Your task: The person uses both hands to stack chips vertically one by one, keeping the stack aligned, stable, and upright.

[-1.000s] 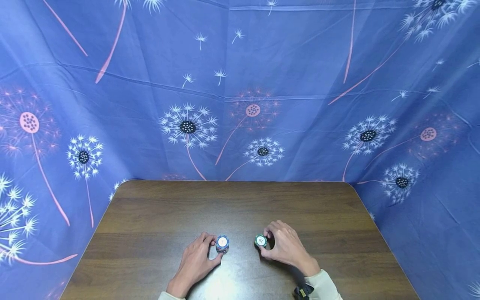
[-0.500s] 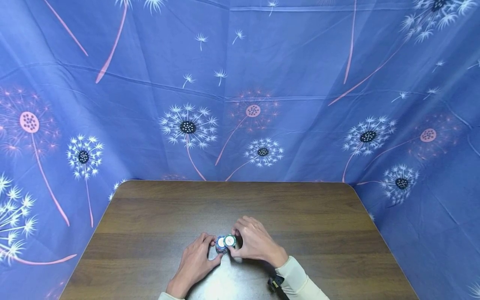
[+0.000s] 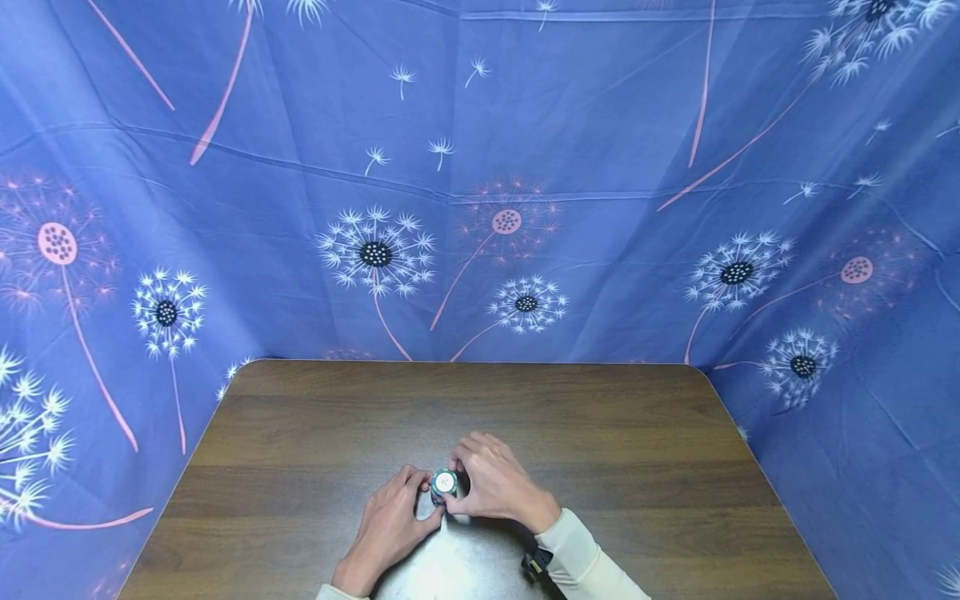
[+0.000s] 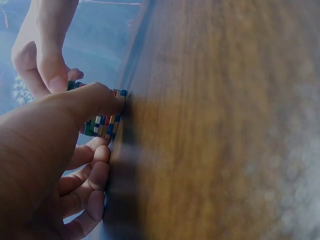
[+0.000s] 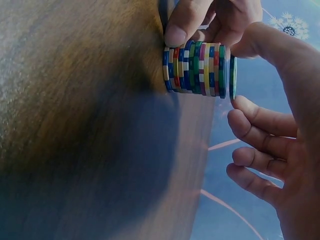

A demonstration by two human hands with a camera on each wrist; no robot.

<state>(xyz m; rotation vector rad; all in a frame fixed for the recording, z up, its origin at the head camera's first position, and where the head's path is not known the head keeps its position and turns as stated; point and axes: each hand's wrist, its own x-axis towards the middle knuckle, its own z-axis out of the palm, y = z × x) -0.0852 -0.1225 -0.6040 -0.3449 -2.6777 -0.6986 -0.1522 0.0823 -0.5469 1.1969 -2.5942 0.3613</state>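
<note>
A stack of poker chips [image 5: 195,69] in several colours stands upright on the wooden table, seen sideways in the right wrist view. My left hand [image 3: 390,510] steadies it low down, thumb on one side and fingertips on the other. Between the thumb and fingertips of my right hand [image 3: 497,479] is a green poker chip [image 5: 233,79], pinched by its edge. A thin gap parts this chip from the stack's top. From the head view the green chip's white face covers the stack almost fully.
The brown wood-grain table [image 3: 315,417] has a bright glare spot near its front. Blue cloth [image 3: 600,250] with a dandelion print hangs behind it and along both sides. A dark strap with a small device [image 3: 536,562] sits at the right wrist.
My right hand has carried the green chip leftward from beside the stack to directly over it. The left hand has stayed in place on the stack.
</note>
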